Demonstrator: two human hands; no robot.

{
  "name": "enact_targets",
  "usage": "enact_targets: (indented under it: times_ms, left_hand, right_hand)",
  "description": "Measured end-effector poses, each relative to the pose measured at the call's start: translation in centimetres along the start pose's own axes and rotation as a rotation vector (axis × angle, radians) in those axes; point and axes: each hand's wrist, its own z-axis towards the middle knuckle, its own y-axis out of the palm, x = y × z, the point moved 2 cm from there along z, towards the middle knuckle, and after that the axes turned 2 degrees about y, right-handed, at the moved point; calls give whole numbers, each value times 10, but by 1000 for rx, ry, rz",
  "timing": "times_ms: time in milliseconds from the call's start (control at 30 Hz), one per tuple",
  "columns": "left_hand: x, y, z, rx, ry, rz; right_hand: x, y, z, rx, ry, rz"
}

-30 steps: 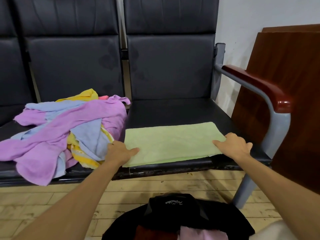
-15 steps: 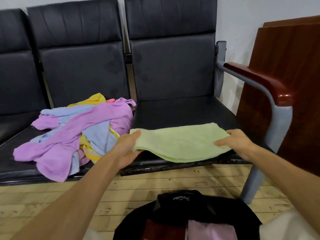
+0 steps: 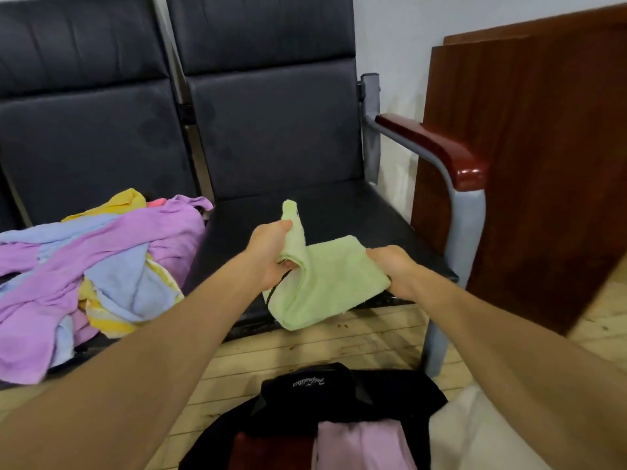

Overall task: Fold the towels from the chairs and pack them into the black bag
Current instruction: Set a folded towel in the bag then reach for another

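one green towel [image 3: 325, 283] in play here, held up in the air over the front edge of the right chair [image 3: 271, 130], not lying on the seat. both hands are on it. left hand [image 3: 269, 252] has its fingers curled round one end and holds it high, so a corner sticks straight up. right hand [image 3: 390, 266] grips the opposite edge lower down. the towel sags between them and looks doubled over on itself, its bottom corner hanging past the seat edge over the floor [image 3: 339, 340].

two chairs in view, side by side, dark padded ones. the left chair [image 3: 84, 147] carries one messy pile [image 3: 101, 266] of unfolded towels. colours i can make out: purple, light blue, yellow and a tiny bit of pink at the back. they're too tangled for a real count.

one black bag [image 3: 339, 391] sits open on the wooden floor right below the hands, near the bottom of the view. two things show inside it: a pink towel [image 3: 359, 442] and a dark red cloth [image 3: 271, 449] just beside it on the left.

one red-brown armrest [image 3: 434, 147] on the right chair's outer side, and one wooden board [image 3: 526, 164] standing by the wall beyond it.
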Motion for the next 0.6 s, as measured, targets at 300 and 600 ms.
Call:
enact_targets:
  times_ms: [300,600]
  left_hand:
    - [-42,69,0,-60,-17,307]
    - [-48,44,5,-178,107,591]
  right_hand:
    - [0,-3,3,-15,51,27]
    - [-3,-1,3,-26,69,118]
